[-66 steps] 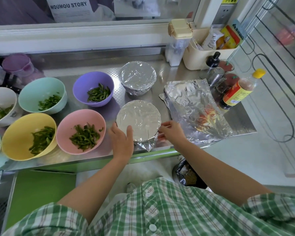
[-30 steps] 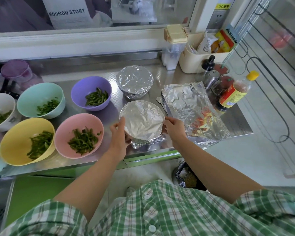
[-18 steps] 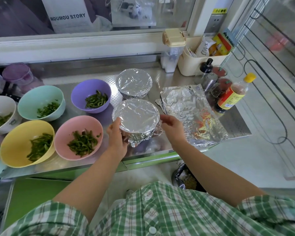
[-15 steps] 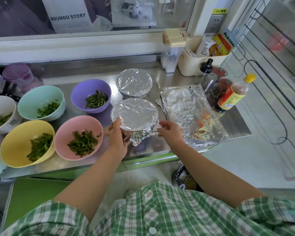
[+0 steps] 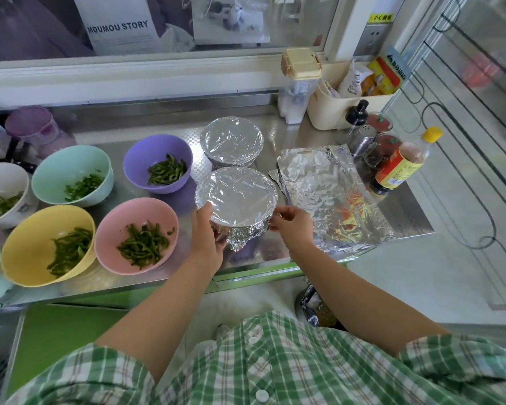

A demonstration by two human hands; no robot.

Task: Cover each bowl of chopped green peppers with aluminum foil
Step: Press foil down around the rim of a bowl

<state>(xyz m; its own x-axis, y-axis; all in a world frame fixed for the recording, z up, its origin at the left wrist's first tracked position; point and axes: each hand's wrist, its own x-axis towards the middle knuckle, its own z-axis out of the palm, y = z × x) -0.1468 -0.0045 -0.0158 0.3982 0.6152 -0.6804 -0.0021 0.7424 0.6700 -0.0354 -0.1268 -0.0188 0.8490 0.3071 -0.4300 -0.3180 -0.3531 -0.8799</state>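
Observation:
A foil-covered bowl [image 5: 235,197] is lifted a little above the steel counter [image 5: 298,141]. My left hand [image 5: 206,238] grips its near left side, thumb on the rim. My right hand [image 5: 289,226] pinches the crumpled foil at its right side. A second foil-covered bowl [image 5: 231,143] stands just behind it. Loose foil sheets [image 5: 327,194] lie to the right. Open bowls of chopped green peppers stand at the left: pink [image 5: 136,235], purple [image 5: 158,163], yellow [image 5: 51,245], mint [image 5: 72,175] and white [image 5: 2,194].
A sauce bottle [image 5: 403,162], jars and a shaker [image 5: 362,138] crowd the counter's right back corner beside a cream caddy [image 5: 348,112]. A purple lidded cup [image 5: 32,130] stands at the back left. The counter's front edge runs just under my hands.
I finished tucking foil around the near bowl, then lifted it off the counter and moved it slightly back, toward the other covered bowl.

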